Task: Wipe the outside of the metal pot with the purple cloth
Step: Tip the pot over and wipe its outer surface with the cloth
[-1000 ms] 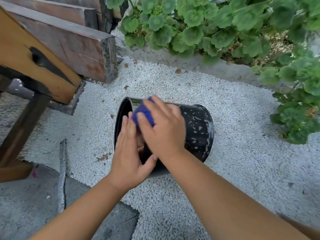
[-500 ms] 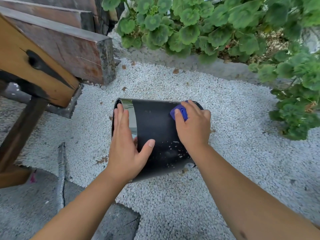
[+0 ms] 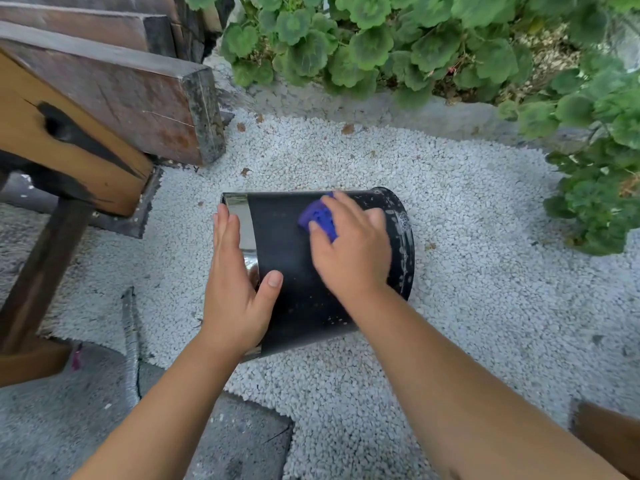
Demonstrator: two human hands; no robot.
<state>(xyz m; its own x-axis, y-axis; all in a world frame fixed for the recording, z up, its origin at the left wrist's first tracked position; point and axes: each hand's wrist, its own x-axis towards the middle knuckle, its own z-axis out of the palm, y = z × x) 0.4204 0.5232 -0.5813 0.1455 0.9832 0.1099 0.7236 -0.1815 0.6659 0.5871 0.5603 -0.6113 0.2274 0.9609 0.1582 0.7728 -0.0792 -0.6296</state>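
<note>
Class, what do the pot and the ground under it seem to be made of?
Pot: apparently metal, matt black-coated outside, with a shiny mirror-like band at its rim. Ground: loose white gravel, visibly small separate stones.

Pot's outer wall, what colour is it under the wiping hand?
Black, with a shiny silver band at the rim, on the pot; head view shows it.

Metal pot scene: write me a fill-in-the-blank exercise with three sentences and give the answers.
1. The metal pot lies on its ____ on the white gravel.
2. The purple cloth is pressed to the pot by the ____ hand.
3. The left hand rests flat near the pot's shiny ____.

Answers: side; right; rim
</note>
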